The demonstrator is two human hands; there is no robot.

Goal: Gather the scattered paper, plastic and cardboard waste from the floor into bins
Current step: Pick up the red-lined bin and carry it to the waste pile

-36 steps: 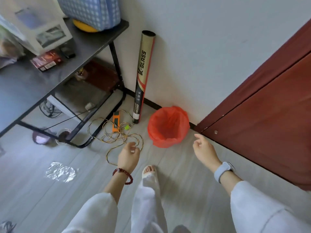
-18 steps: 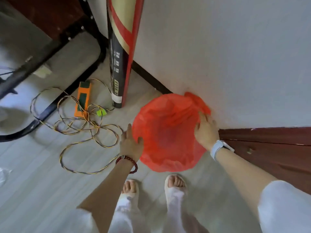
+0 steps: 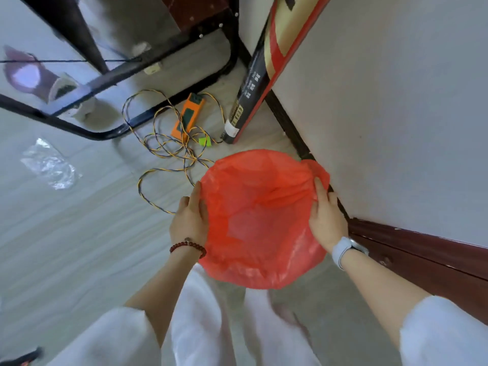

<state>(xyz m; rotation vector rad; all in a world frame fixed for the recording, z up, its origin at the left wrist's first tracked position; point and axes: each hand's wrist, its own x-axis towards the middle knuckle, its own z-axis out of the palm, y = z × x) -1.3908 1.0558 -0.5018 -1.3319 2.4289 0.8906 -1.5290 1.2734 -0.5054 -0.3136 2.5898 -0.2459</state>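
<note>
Landmark: bin with red liner bag (image 3: pixel 260 220), standing on the floor (image 3: pixel 79 247) against the wall (image 3: pixel 383 114), just beside the dark red door frame (image 3: pixel 422 257).

Largest first:
- Wall right behind the bin; black skirting runs along its foot.
- Black counter frame (image 3: pixel 158 112), up-left of the bin, well apart.
- Tall printed cardboard tube (image 3: pixel 253 101), leaning on the wall above the bin, near it. Probably stored there, not waste.
- The bin itself: liner spread over the rim, mouth open, looks empty as far as I can see inside.
- Yellow-blue twisted cable (image 3: pixel 169 151), loose coils on the floor up-left of the bin, one loop reaching close to the left hand. Orange tester (image 3: pixel 188 117) lies in the coils.
- Clear crumpled plastic wrap (image 3: pixel 50 165), far left of the bin, flat on the floor. This is the task waste in view, not yet collected.

Hands: left hand (image 3: pixel 188 223) on the bin's left side, right hand (image 3: pixel 327 220) on its right side, fingers laid against the liner, pressing in from both sides. Fingers look mostly straight; can't tell if any hook under the rim.

Judgement: two-sided hold is for lifting or shifting the bin toward the waste.
</note>
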